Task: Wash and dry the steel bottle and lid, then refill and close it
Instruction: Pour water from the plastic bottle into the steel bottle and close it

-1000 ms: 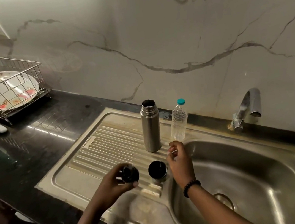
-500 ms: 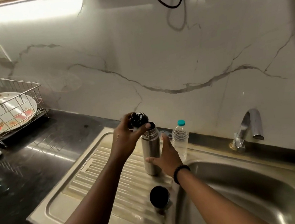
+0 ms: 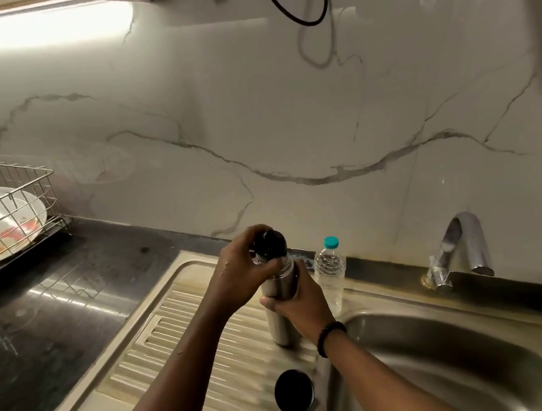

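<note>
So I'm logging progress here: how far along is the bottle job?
Near the end. The left hand sets the black stopper into the steel bottle, which the right hand steadies on the drainboard. Left: seating the stopper and adding the cup lid, lying apart.

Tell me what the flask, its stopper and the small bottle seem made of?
Flask: brushed steel, by its dull grey sheen. Stopper: probably black plastic, glossy. Bottle: clear thin plastic, see-through, with a teal cap.
</note>
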